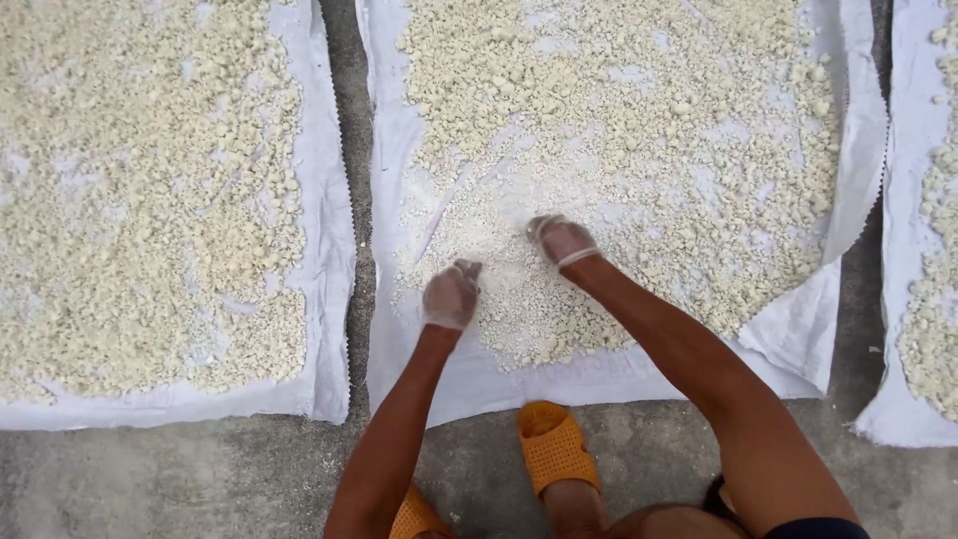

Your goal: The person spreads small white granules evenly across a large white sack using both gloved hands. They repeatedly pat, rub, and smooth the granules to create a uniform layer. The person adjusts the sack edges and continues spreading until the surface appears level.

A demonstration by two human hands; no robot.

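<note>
Both hands gloved in thin clear plastic, down on the middle white sheet [399,130]. Left hand [450,295] curled, fingers bunched together over the crumbs [619,130], knuckles up; whether a pinch of crumbs sits inside, cannot tell. Right hand [562,240] pressed flat-ish into the pile, fingers together and tucked under, tips hidden. Thin swept patch [479,215] of fine powder at 11 to 12 o'clock from the left hand, just beside both hands. Thick lumpy layer spreads from 12 to 3 o'clock off the right hand, long axis of the sheet running away from the body. Right hand nearer the dense part. Crumbs pale cream, dry, uneven lumps mixed with dust. Second sheet [324,250] at 9 o'clock, third sheet [913,130] at 3, both loaded alike. Orange sandal [555,444] on concrete floor [200,479] at 6.
</note>
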